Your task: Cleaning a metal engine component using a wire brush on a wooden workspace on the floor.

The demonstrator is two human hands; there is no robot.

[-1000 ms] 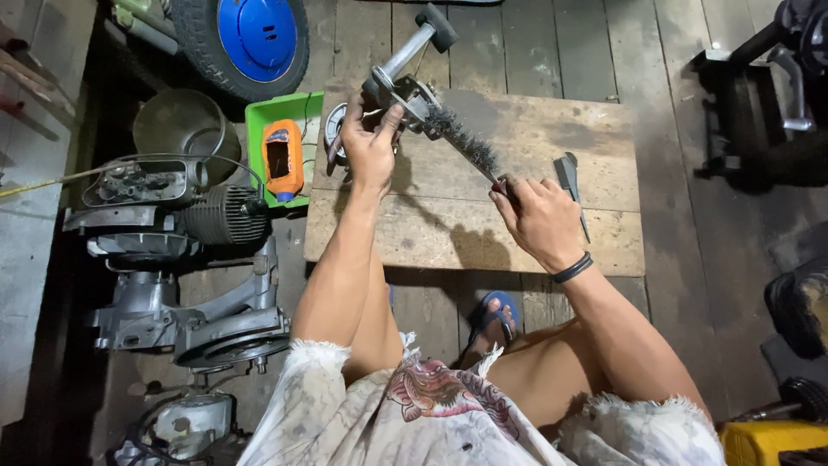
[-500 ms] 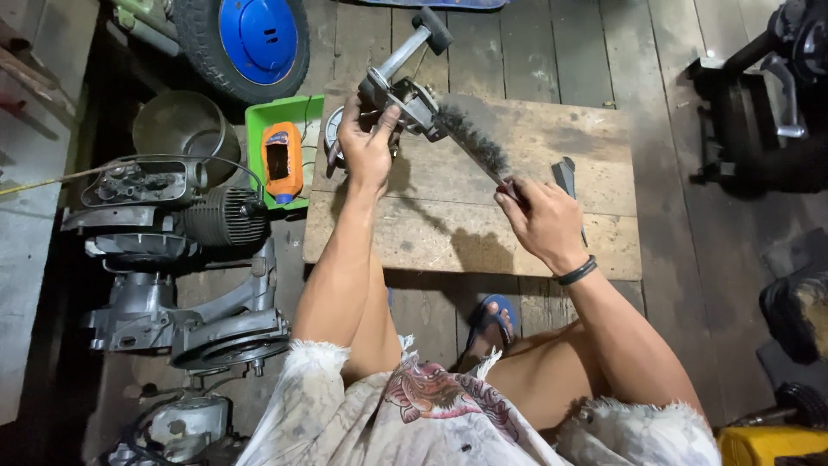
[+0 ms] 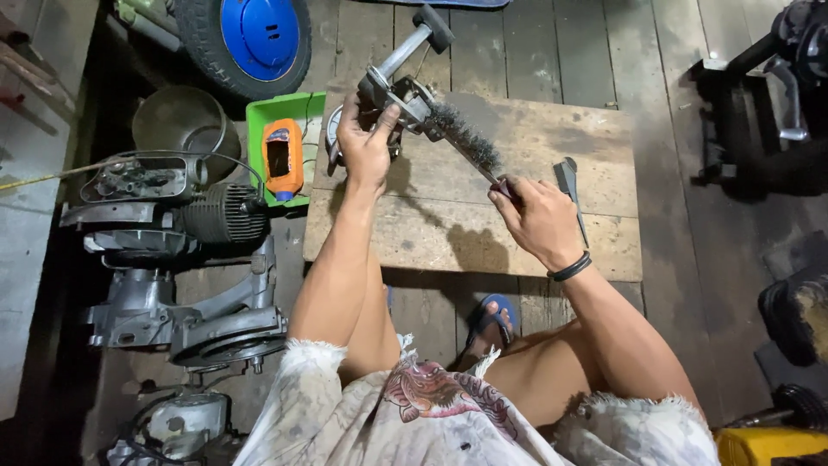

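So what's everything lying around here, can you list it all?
metal part: one, grey, held above the wooden board
wire brush: one, dark bristles, against the part
wooden board: one, pale, on the plank floor
green tray: one, left of the board
orange bottle: one, in the tray
wheel: one, blue hub, top left
engine parts: several, grey, left
sandal: one, blue, below the board
left hand: holds the part
right hand: holds the brush

Left hand gripping bare metal part, dull grey, its rod smoother and shining slightly. Right hand holding wire brush, bristles looking rough, dark steel. Wooden board underneath showing worn, matt, stained grain. Green tray looking glossy plastic. Engine casings appearing as cast metal, dusty, matt.
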